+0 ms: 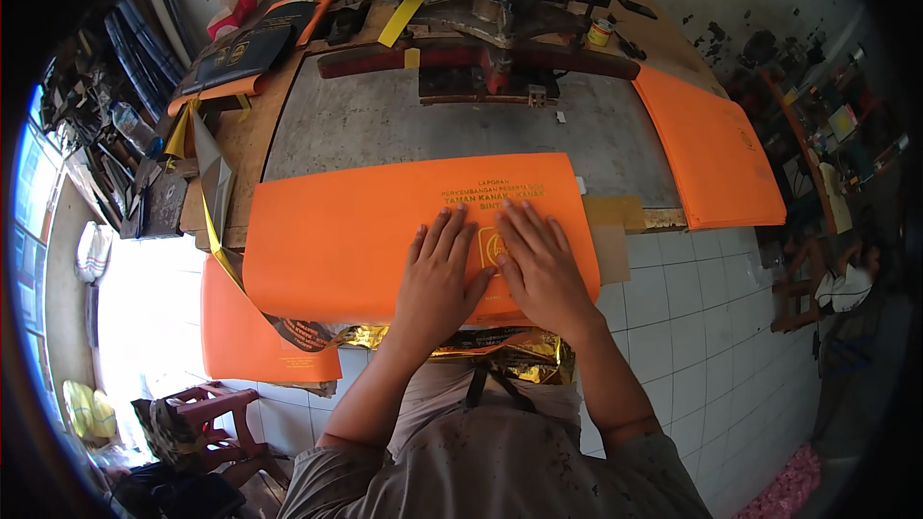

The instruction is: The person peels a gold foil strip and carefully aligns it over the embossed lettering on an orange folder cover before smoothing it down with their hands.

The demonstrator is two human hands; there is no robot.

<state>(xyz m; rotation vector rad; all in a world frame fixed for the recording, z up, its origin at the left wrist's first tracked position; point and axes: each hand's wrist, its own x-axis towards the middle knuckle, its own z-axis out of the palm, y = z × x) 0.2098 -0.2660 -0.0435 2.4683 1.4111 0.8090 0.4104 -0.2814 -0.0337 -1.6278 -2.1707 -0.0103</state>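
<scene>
A wide orange cover sheet (332,240) lies across the near edge of the metal press bed (336,125). Gold lettering and a gold emblem are stamped on its right half. My left hand (437,264) rests flat on the sheet, left of the emblem, fingers stretched out. Flat on the emblem's right side lies my right hand (538,255), its fingers also extended and partly covering the print. Neither hand grips anything. Crumpled gold foil (543,372) hangs below the sheet's near edge, in front of my waist. A long foil strip (219,192) runs down at the left.
Beyond the sheet stands a stamping press (495,24) with a dark red crossbar. Orange sheets (716,154) are stacked on the right, and more (255,327) lie lower left. Dark covers (245,53) sit at the back left. A reddish stool (207,408) stands on the tiled floor.
</scene>
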